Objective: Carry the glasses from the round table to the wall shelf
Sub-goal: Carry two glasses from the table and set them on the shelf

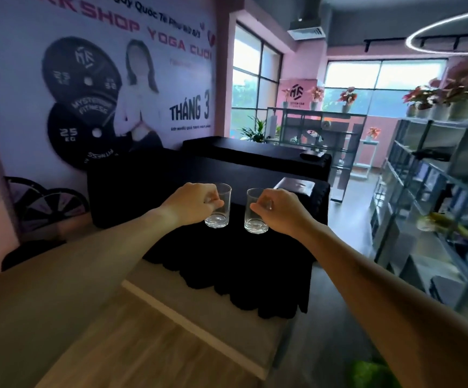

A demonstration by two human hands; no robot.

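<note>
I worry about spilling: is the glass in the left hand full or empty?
Empty. The glass held by the left hand is clear through to its thick base; no liquid shows.

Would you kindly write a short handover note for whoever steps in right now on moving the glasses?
Left hand: closed on the left glass, fingers pinching near its rim.
Right hand: closed on the right glass, same grip.
Both glasses look empty, upright and held out in front, over the black-draped table.
Done: both glasses are in hand.
Left: carry them to the shelf; an open metal shelving unit stands to the right, though I cannot tell whether it is the target. Set both down there.
</note>
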